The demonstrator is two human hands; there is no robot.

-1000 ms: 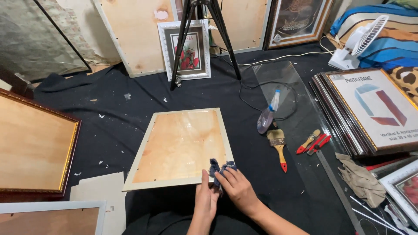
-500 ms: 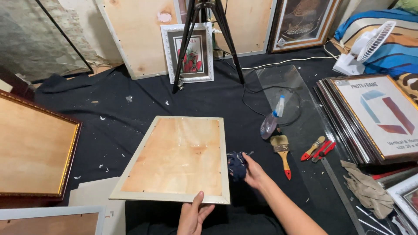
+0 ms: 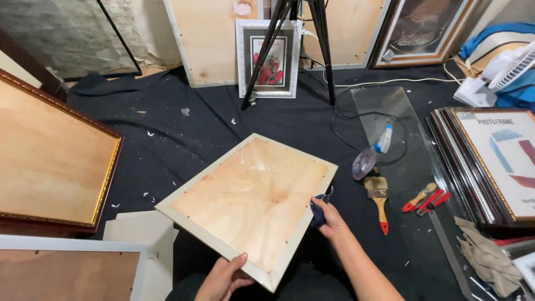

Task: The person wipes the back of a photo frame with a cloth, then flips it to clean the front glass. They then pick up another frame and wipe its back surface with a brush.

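A pale picture frame (image 3: 245, 200) with a plywood back lies face down in front of me, turned at an angle over the black floor cloth. My left hand (image 3: 223, 278) grips its near edge, thumb on top. My right hand (image 3: 330, 218) sits at the frame's right edge and is closed on a dark blue cloth (image 3: 317, 210), which touches the frame's rim.
Right of the frame lie a spray bottle (image 3: 369, 156), a paintbrush (image 3: 379, 202), red-handled tools (image 3: 424, 198) and a glass sheet (image 3: 401, 139). Stacked frames (image 3: 490, 161) stand at the right, a gold-edged frame (image 3: 50, 156) at the left, a tripod (image 3: 290, 50) and leaning pictures behind.
The frame has been lifted at its near edge and turned clockwise. My right hand with the cloth moved from the near corner to the right edge; my left hand took the near edge.
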